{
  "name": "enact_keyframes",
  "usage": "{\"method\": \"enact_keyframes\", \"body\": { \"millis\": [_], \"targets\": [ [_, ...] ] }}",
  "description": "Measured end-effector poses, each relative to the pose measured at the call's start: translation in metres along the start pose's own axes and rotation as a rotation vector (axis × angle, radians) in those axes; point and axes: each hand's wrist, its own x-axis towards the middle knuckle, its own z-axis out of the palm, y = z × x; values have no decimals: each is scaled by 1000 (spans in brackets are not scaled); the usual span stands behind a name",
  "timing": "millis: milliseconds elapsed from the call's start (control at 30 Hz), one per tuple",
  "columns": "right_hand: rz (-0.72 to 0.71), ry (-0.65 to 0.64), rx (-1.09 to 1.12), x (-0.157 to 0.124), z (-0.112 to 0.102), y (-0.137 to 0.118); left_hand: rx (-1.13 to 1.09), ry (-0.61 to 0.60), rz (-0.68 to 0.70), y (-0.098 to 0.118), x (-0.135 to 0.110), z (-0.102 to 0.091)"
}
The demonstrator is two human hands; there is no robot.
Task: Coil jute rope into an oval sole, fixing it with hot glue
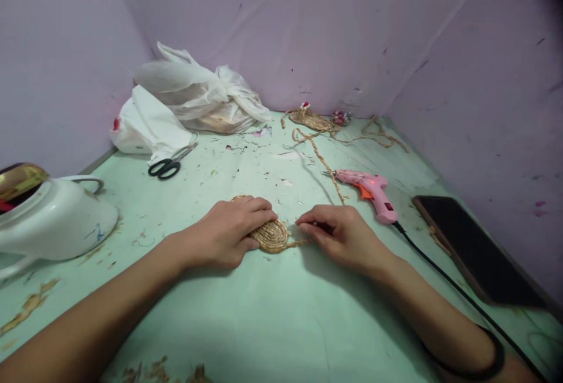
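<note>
An oval coil of braided straw rope (271,236) lies flat on the table in front of me. My left hand (235,227) rests over its left part, with fingers and thumb gripping it, so much of the coil is hidden. From the coil's lower right edge, a rope tail (295,244) runs toward my right hand (338,233). That hand is just right of the coil, thumb and forefinger in a pinch; what lies between the fingertips is too small to make out. More rope (323,163) stretches behind the right hand toward the back.
A pink glue gun (367,186) with a black cord lies right, near a phone (475,248). Scissors (169,165), a white packet (147,122) and a plastic bag (202,92) are back left. A white pitcher (65,219) stands left. A small straw slipper (310,119) lies by the back wall.
</note>
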Motion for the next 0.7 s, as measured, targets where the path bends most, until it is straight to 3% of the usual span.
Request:
{"method": "enact_keyframes", "body": {
  "millis": [267,533,600,700],
  "targets": [
    [179,-46,-134,10,4,-18,-3,1,-1,0,0,0],
    [163,-28,-53,11,6,-17,9,-18,-17,1,2,-1],
    [116,63,-18,8,-5,-12,8,-19,-20,1,1,-1],
    [105,411,27,-1,-34,1,-8,-13,-20,1,0,-1]
  ]
}}
